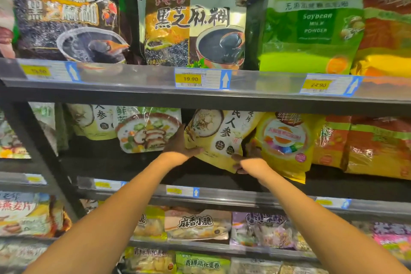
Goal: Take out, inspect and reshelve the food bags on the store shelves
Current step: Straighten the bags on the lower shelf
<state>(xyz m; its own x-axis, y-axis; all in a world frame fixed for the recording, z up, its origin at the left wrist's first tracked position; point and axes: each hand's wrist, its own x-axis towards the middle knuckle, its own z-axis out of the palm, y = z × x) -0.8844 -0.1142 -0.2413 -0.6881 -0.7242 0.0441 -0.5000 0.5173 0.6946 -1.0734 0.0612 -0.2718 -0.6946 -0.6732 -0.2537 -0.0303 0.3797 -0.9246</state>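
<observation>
Yellow food bag point(219, 138) hangs tilted over the middle shelf point(133, 169). The left hand point(178, 144) holds it at 8 o'clock and the right hand point(246, 160) at 5, fingers curled round its edges. I think this check is half done, and the other bags point(146, 133) still wait.

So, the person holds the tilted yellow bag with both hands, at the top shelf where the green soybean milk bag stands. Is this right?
Not quite. The left hand and the right hand do hold the tilted yellow bag, but at the shelf below, under the 19.90 price tag. The green soybean milk bag stands one shelf higher. The head view shows this.
</observation>
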